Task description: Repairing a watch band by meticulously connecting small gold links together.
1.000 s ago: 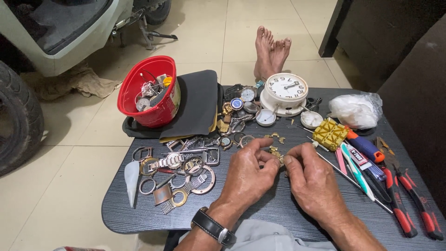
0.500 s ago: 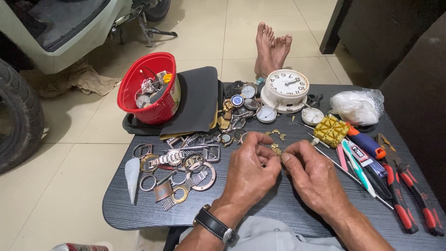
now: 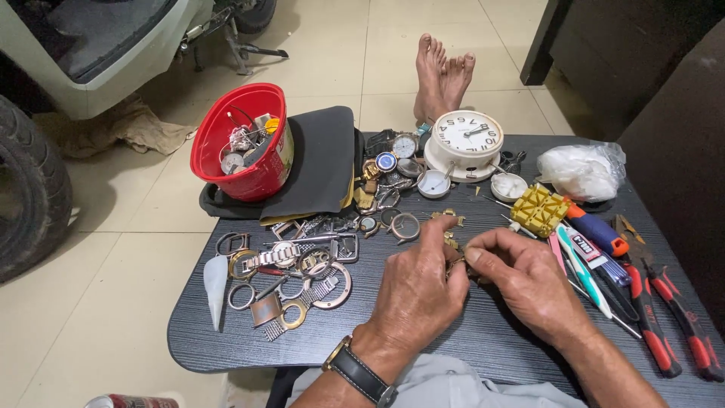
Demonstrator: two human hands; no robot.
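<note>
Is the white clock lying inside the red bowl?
No. The white clock stands on the dark table, well to the right of the red bowl, which holds only small metal parts.

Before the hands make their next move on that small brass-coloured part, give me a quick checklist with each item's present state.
1. Small brass-coloured part pinched between both hands: ok.
2. Left hand over the table: ok.
3. Right hand fingertips meet the part: ok.
4. How firm the grip on the part is: cannot tell, fingers hide it.
5. Red-handled pliers lie beside the right hand, untouched: ok.
6. Red bowl sits apart from both hands: ok.
</note>
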